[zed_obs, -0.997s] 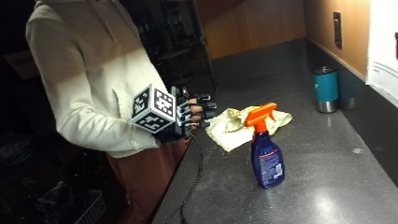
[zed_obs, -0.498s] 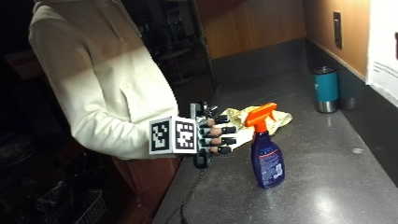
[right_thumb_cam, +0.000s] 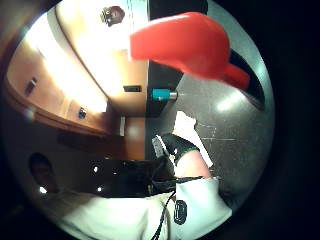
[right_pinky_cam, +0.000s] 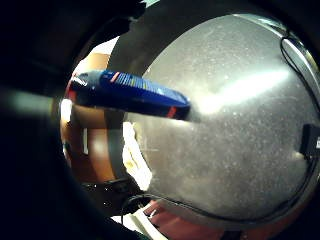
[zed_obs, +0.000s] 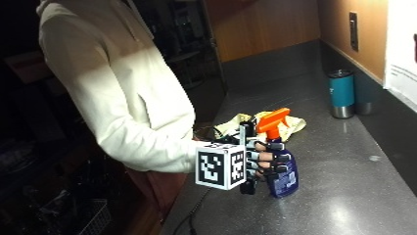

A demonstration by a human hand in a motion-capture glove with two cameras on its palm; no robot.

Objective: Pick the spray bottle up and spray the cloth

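In the outside view a blue spray bottle (zed_obs: 284, 177) with an orange spray head (zed_obs: 272, 121) stands on the dark grey counter (zed_obs: 338, 205). My gloved right hand (zed_obs: 263, 162) grips it just below the head, fingers curled round the neck and upper body. Its base seems to rest on the counter. A crumpled yellow cloth (zed_obs: 233, 124) lies just behind the bottle. The little finger side palm view shows the blue bottle body (right_pinky_cam: 130, 92) close to the palm, the thumb side one the orange head (right_thumb_cam: 185, 45) and the cloth (right_thumb_cam: 187, 125).
A teal tumbler (zed_obs: 341, 93) stands at the back by the wooden wall (zed_obs: 273, 24). The person's other hand (right_thumb_cam: 178, 146) lies at the cloth's near edge. Bare counter stretches to the right of the bottle; the counter's front edge runs just left of my hand.
My right hand has moved from in front of the person's body to the bottle and has curled its fingers round it. Bottle and cloth stay in place.
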